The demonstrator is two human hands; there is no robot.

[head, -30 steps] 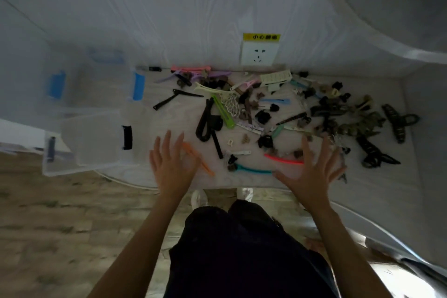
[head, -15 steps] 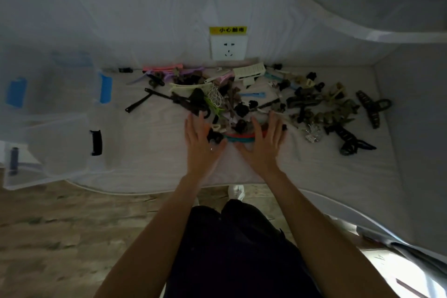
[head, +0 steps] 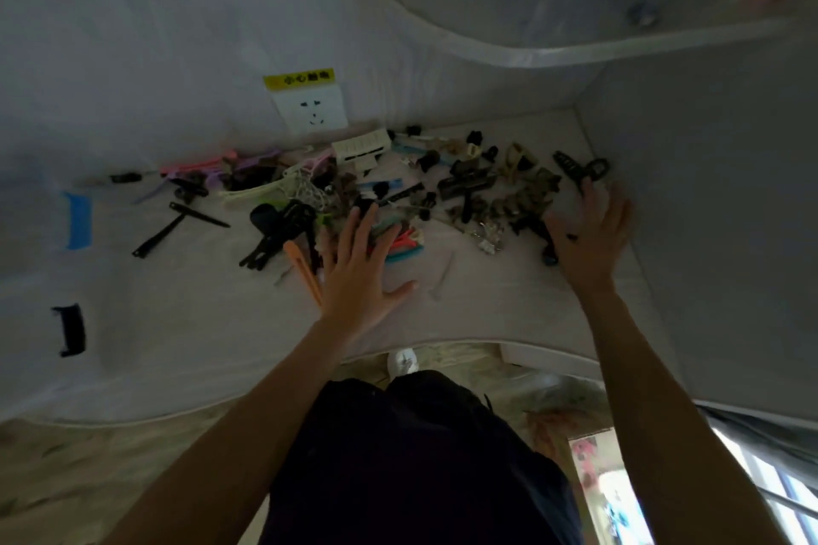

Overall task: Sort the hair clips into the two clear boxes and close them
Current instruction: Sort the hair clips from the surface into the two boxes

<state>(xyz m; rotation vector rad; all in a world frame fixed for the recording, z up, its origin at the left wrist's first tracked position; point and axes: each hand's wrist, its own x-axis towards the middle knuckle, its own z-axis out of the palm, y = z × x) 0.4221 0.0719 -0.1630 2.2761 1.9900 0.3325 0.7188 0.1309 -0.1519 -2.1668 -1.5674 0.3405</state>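
A heap of hair clips (head: 464, 190) in many colours lies across the back of the white table (head: 221, 323). My left hand (head: 358, 274) lies flat with spread fingers on the near side of the pile, its fingertips on pink and teal clips (head: 405, 246). My right hand (head: 588, 239) is spread open at the pile's right end, fingers by a large black claw clip (head: 580, 168). Neither hand holds anything. The two clear boxes are blurred at the far left: one shows a blue latch (head: 77, 219), the other a black latch (head: 68, 330).
An orange clip (head: 303, 270) and black bar clips (head: 177, 221) lie left of my left hand. A wall socket (head: 310, 111) with a yellow label sits behind the pile. A side wall (head: 708, 235) closes off the table on the right. A curved shelf (head: 553, 13) hangs above.
The hands were together at the pile's middle; now the right hand has swung out to the right end while the left stays pressed near the centre. The camera has shifted left and tilted.
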